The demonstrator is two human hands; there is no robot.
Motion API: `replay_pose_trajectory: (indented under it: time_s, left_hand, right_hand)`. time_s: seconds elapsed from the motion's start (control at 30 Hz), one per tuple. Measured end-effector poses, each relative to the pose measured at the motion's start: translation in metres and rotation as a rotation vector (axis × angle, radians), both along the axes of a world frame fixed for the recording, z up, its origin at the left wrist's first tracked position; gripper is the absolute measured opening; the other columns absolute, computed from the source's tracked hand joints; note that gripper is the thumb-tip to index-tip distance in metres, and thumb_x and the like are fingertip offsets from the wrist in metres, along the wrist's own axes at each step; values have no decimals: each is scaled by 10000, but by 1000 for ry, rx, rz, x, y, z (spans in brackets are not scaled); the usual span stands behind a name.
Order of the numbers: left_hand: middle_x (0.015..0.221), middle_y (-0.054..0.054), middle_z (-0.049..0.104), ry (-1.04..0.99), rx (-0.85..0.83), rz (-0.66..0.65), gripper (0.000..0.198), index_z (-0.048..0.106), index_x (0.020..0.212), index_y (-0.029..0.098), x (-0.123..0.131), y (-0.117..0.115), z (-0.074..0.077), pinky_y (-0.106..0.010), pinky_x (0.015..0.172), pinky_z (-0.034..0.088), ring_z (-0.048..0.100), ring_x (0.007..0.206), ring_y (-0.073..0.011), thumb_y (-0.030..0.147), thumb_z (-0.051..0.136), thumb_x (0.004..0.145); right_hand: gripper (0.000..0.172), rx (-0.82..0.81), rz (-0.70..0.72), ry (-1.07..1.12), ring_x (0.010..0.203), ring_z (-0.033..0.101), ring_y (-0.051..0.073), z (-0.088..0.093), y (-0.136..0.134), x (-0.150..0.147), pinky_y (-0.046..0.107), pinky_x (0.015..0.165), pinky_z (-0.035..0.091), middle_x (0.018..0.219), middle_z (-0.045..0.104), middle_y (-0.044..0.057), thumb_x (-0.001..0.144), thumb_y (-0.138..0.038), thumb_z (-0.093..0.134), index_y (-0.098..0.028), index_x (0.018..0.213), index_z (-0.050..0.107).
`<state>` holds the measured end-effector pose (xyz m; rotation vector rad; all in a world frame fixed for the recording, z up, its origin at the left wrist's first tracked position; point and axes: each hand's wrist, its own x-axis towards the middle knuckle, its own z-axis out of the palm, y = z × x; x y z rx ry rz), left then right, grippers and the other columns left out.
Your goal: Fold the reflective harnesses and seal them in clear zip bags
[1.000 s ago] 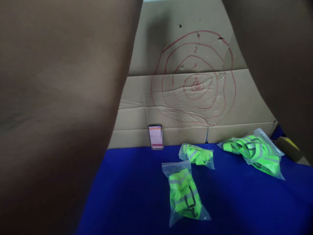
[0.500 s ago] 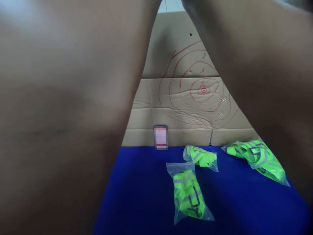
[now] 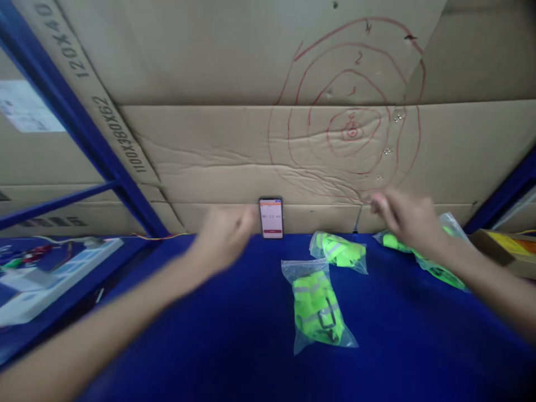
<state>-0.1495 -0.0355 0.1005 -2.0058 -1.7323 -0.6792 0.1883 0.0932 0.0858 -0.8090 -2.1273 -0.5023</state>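
Note:
My left hand [image 3: 228, 234] is curled into a blurred fist above the table, just left of a phone [image 3: 272, 218] standing against the cardboard. On the right, my right hand [image 3: 404, 219] has its fingers curled in, with nothing visible in it. Behind and below it lies a clear bag of neon-green reflective strap [image 3: 439, 271], partly hidden by the hand and forearm. A zip bag of similar green strap with a dark buckle [image 3: 319, 307] rests nearer, at mid-table. Just beyond it is a smaller green bag [image 3: 339, 249].
A cardboard panel [image 3: 209, 134] with red hand-drawn rings stands behind the blue tabletop [image 3: 234, 335]. At left are a white power strip [image 3: 79, 273] and a slanting blue frame post [image 3: 94, 123]. An open cardboard box [image 3: 502, 251] sits at the right edge.
My forearms, which filled both sides close to the camera, have moved away and down. Both hands now show over the table. The bags and the phone lie as before.

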Motion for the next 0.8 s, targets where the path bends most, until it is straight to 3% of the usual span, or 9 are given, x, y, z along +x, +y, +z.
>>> replay_pose_trajectory:
  time_s: [0.07,0.1,0.17,0.23,0.33,0.47,0.6,0.67,0.8]
  left_hand:
    - [584,22,576,-152,-158,-143,489,638,771,153,14,-13,-80,-173,517,402,566,516,-78,364,302,1058]
    - [654,24,604,-457,-304,-227,401,654,916,171,23,-15,-111,-172,484,407,555,524,-83,429,380,1054]
    - [977,-34,655,-944,-482,-226,413,587,1176,198,36,-9,-152,-199,468,462,581,605,-96,554,551,970]
    - [1232,-111,581,-1246,-525,-196,668,474,1323,205,44,3,-170,-232,438,492,592,648,-105,600,709,839]
    - [1275,-173,576,-1379,-548,-186,801,441,1363,173,45,14,-172,-275,509,562,654,732,-148,581,789,768]
    - [1041,-118,704,-1397,-517,-262,556,610,1185,140,44,-2,-157,-297,695,589,695,856,-195,495,806,804]
    - [954,-38,710,-1261,-160,-314,239,650,1010,183,54,-33,-146,-249,764,568,684,875,-149,372,753,905]
    - [959,-28,714,-1065,60,-387,64,649,995,200,61,-46,-145,-235,774,575,698,881,-134,245,681,962]
    - [1044,-57,705,-534,269,-663,247,645,1087,193,75,-67,-143,-251,875,582,688,984,-140,23,630,909]
  right_hand:
    - [399,-192,127,-29,868,759,172,-65,-25,12,274,765,525,1010,786,83,1123,-405,404,-165,1129,721]
    - [335,-320,164,-50,974,760,178,-88,-38,13,285,852,556,1102,779,68,1119,-361,421,-190,1135,709]
    - [321,-526,150,-108,1119,737,220,-118,-63,4,349,943,584,1226,749,71,1111,-392,437,-211,1220,679]
    - [433,-684,150,-215,1192,708,275,-131,-83,-10,432,984,594,1338,699,111,1096,-459,450,-215,1432,572]
    - [501,-811,177,-248,1217,683,321,-140,-99,-26,528,1033,566,1348,678,173,1116,-430,348,-166,1515,495]
    - [523,-933,314,-40,1324,621,297,-148,-107,-31,525,1122,523,1448,613,174,1100,-420,409,-193,1571,398]
    - [400,-786,345,187,1361,562,292,-131,-114,-30,523,1157,476,1410,606,138,1043,-380,553,-259,1424,550]
    - [232,-753,388,290,1166,639,257,-116,-117,-29,441,1032,537,1180,667,114,1033,-407,576,-237,1160,670]
    - [435,-1163,584,490,606,560,126,-105,-124,-29,250,553,460,698,588,12,1008,-600,570,-193,865,624]
